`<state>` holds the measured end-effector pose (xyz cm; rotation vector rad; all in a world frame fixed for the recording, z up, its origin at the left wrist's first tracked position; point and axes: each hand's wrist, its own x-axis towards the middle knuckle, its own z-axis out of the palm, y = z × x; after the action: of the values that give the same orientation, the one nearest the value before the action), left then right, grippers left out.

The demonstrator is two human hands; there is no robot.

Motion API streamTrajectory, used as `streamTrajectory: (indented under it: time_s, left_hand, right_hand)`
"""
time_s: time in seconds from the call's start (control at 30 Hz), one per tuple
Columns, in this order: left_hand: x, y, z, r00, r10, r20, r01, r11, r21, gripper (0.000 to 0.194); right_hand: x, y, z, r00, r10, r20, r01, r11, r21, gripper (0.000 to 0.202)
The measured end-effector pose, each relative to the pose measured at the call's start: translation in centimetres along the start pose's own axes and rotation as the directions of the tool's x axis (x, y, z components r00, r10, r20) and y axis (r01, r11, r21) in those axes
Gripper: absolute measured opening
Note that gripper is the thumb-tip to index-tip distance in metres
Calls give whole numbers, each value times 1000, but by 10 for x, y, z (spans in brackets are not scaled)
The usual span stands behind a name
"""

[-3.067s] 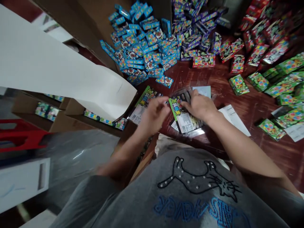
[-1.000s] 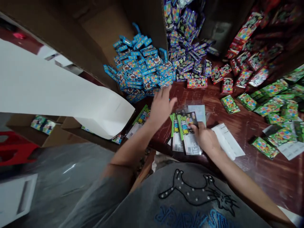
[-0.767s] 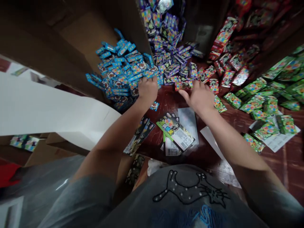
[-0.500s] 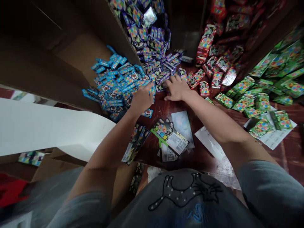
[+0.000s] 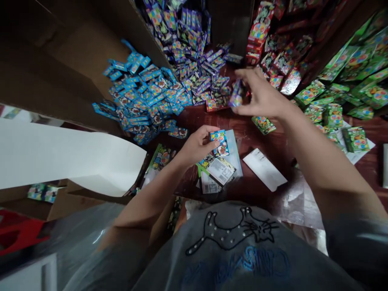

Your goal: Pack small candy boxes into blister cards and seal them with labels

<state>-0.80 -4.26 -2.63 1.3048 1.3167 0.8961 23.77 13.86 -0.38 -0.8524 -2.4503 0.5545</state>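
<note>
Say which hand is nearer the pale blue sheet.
Left. The left hand holds a blue box over the pale blue sheet; the right hand, gripping a purple box, is farther off, beyond it to the right.

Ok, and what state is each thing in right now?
Blue cartoon box: held in left hand
Purple box: held in right hand, blurred
Green-edged packs: flat, overlapping
Blue box heap: loose, jumbled
Purple box heap: loose, jumbled
White slip: flat
Large white sheet: curled at one end
Cardboard carton: open
</note>
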Motion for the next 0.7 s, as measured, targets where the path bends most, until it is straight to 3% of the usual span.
streamTrajectory:
  time_s: [0.1, 0.17, 0.23, 0.27, 0.3, 0.37, 0.4, 0.43, 0.47, 0.5, 0.57, 0.63, 0.7]
  left_hand:
    - [-37, 5, 25, 995, 37, 94, -42, 998, 47, 47]
    - [-62, 6, 47, 978, 100, 183, -122, 985, 119, 56]
    - [-79, 2, 67, 939, 263, 223, -314, 920, 236, 58]
    - [-84, -3, 78, 883, 391, 258, -457, 841, 290, 54]
    - [-85, -10, 88, 788, 524, 323, -612, 720, 327, 50]
    - [-82, -24, 109, 498, 683, 534, -867, 394, 305, 43]
    - [-79, -31, 119, 350, 681, 643, -937, 243, 252, 40]
    - [-75, -36, 128, 246, 641, 727, -969, 139, 205, 37]
    - [-71, -39, 137, 204, 581, 788, -978, 89, 187, 34]
    - [-67, -41, 144, 208, 516, 831, -978, 83, 192, 32]
    - [-60, -42, 152, 294, 403, 867, -955, 145, 257, 38]
    - [-52, -39, 155, 385, 332, 861, -920, 208, 331, 57]
    - [-42, -36, 156, 441, 304, 844, -894, 236, 382, 69]
  right_hand:
    - [-125, -53, -10, 999, -12, -46, 21, 983, 182, 66]
    - [-208, -84, 2, 986, 119, -118, -81, 955, 286, 60]
    - [-280, -110, 26, 912, 305, -273, -199, 913, 355, 57]
    - [-310, -120, 39, 856, 379, -353, -260, 904, 339, 54]
    - [-335, -128, 51, 805, 430, -410, -329, 897, 294, 53]
    - [-374, -139, 70, 758, 474, -448, -447, 878, 172, 53]
    - [-388, -141, 74, 765, 483, -425, -485, 867, 113, 54]
    - [-399, -143, 76, 784, 490, -382, -506, 860, 65, 55]
    - [-407, -143, 76, 805, 493, -330, -514, 857, 27, 56]
    - [-413, -142, 73, 822, 496, -281, -517, 856, 1, 60]
    - [-418, -138, 66, 845, 498, -196, -513, 858, -32, 73]
    - [-414, -132, 59, 861, 484, -157, -495, 868, -40, 84]
    - [-403, -122, 55, 879, 457, -137, -466, 884, -41, 82]
